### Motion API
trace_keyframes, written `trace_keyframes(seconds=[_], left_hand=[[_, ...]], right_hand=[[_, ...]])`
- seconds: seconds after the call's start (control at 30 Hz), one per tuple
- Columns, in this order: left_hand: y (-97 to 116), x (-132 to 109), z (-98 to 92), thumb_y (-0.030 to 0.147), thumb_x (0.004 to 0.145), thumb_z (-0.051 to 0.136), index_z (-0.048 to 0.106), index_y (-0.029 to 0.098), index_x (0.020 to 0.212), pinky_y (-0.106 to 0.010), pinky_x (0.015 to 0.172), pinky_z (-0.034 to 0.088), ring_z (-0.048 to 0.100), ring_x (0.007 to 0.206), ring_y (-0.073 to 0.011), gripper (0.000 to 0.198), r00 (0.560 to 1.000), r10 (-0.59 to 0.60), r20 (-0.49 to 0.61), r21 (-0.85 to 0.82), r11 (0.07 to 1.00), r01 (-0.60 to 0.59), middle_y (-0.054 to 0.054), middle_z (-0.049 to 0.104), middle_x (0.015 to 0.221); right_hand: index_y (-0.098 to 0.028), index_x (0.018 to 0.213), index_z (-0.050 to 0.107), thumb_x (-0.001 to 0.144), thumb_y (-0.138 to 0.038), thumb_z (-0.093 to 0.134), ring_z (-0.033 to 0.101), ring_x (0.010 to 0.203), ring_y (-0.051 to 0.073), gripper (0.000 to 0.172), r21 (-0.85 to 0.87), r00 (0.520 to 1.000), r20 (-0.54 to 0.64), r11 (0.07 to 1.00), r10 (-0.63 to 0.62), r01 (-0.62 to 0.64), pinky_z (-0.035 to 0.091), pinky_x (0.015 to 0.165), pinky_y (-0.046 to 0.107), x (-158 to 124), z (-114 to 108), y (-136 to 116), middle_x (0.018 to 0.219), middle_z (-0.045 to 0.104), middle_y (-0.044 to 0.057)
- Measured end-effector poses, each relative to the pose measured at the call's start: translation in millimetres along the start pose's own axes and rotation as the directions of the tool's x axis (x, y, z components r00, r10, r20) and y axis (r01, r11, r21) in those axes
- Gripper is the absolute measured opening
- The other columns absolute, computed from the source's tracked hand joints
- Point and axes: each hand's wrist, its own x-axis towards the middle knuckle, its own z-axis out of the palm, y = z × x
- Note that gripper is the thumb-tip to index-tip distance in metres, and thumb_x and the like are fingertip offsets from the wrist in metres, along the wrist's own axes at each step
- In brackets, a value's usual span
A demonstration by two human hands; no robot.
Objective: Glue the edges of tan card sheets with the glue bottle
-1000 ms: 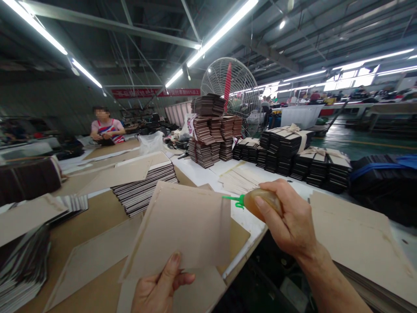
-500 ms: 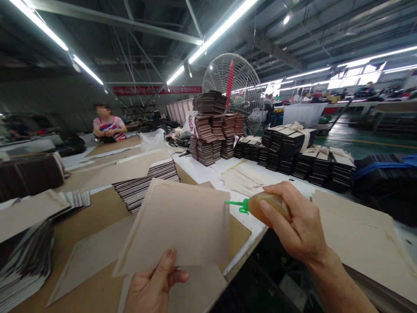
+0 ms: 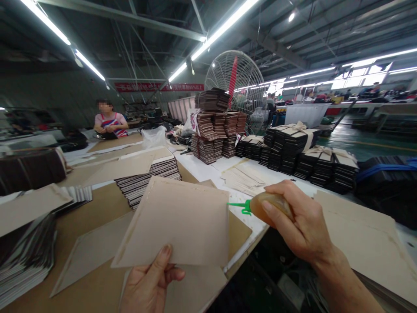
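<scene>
My left hand [image 3: 150, 284] pinches the near edge of a square beige cardboard sheet [image 3: 177, 221] and holds it up, tilted, above the brown table [image 3: 94, 211]. To the right, my right hand [image 3: 298, 224] is wrapped around a small amber squeeze bottle [image 3: 265, 203]. Its green nozzle [image 3: 239, 204] points left and reaches the sheet's right edge. Similar flat sheets [image 3: 86, 256] lie on the table under the raised one.
A stack of striped boards [image 3: 146, 178] stands behind the sheet. Tall brown piles [image 3: 216, 124] and tied black bundles [image 3: 304, 152] crowd the white table. A large fan [image 3: 236, 80] stands behind. A seated person [image 3: 109, 124] works far left. More boards [image 3: 368, 243] lie at right.
The raised sheet has dropped slightly and swung left with my left hand. The bottle's nozzle stays at the sheet's right edge, a little farther down it.
</scene>
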Motion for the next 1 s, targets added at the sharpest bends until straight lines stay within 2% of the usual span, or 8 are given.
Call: trace_keyframes(seconds=[0.1,0.27,0.47,0.67,0.77,0.87,1.0], left_hand=[[0.4,1.3,-1.2,0.031,0.044,0.093,0.072,0.016,0.074,-0.028,0.041,0.055,0.055,0.058,-0.0144,0.04,1.0,0.006,0.026,0.002,1.0,-0.006,0.001,0.065,0.078],[-0.2,2.0,-6.2,0.033,0.049,0.092,0.072,0.014,0.075,-0.029,0.041,0.055,0.056,0.063,-0.0162,0.039,0.998,0.01,0.06,0.006,1.0,-0.011,-0.002,0.066,0.08],[-2.4,5.6,-9.5,0.031,0.054,0.091,0.073,0.016,0.082,-0.027,0.041,0.055,0.054,0.062,-0.0147,0.036,0.996,0.024,0.083,-0.012,1.0,-0.023,0.0,0.064,0.08],[-1.7,6.0,-11.0,0.031,0.058,0.089,0.073,0.013,0.07,-0.025,0.044,0.056,0.053,0.061,-0.0126,0.027,0.994,0.023,0.111,0.0,1.0,-0.023,0.0,0.063,0.078],[0.6,5.6,-12.2,0.03,0.059,0.089,0.072,0.012,0.065,-0.024,0.044,0.056,0.053,0.061,-0.0122,0.026,0.993,0.028,0.111,0.002,1.0,-0.028,0.0,0.061,0.073],[4.2,5.8,-10.8,0.029,0.057,0.09,0.074,0.014,0.074,-0.023,0.042,0.055,0.054,0.06,-0.0116,0.028,0.994,0.055,0.096,-0.018,0.998,-0.054,0.0,0.065,0.08],[8.8,6.1,-7.3,0.027,0.057,0.09,0.073,0.015,0.078,-0.024,0.041,0.055,0.055,0.059,-0.0118,0.029,0.993,0.07,0.1,-0.03,0.997,-0.067,0.001,0.065,0.079]], right_hand=[[-0.019,0.104,0.055,0.091,-0.028,0.053,0.054,0.076,0.017,0.016,0.02,0.999,0.049,1.0,-0.004,0.003,0.043,0.066,0.03,-0.8,0.6,-1.4,0.088,0.054,0.003],[-0.02,0.103,0.055,0.09,-0.029,0.055,0.054,0.073,0.017,0.017,-0.02,0.999,-0.035,1.0,0.002,-0.002,0.043,0.065,0.03,2.7,1.6,0.2,0.087,0.055,0.002],[-0.019,0.104,0.055,0.091,-0.027,0.053,0.054,0.074,0.016,0.016,0.071,0.993,0.113,0.997,-0.023,0.015,0.043,0.064,0.03,-1.1,1.0,-4.5,0.087,0.054,0.003],[-0.019,0.105,0.055,0.089,-0.025,0.056,0.054,0.075,0.016,0.018,-0.007,0.998,-0.029,0.999,-0.051,0.051,0.043,0.066,0.03,3.9,2.3,-4.2,0.089,0.054,0.003],[-0.019,0.106,0.054,0.089,-0.025,0.055,0.054,0.075,0.017,0.018,0.035,0.997,0.043,0.998,-0.058,0.056,0.043,0.065,0.03,2.0,1.3,-6.1,0.089,0.054,0.004],[-0.019,0.106,0.054,0.089,-0.024,0.054,0.054,0.077,0.018,0.018,0.111,0.99,0.124,0.993,-0.061,0.047,0.044,0.065,0.03,-4.8,0.5,-9.7,0.09,0.055,0.004],[-0.018,0.107,0.054,0.088,-0.022,0.056,0.054,0.078,0.018,0.02,0.116,0.995,0.088,0.993,-0.048,0.037,0.044,0.066,0.031,-11.6,0.1,-13.6,0.092,0.055,0.006]])
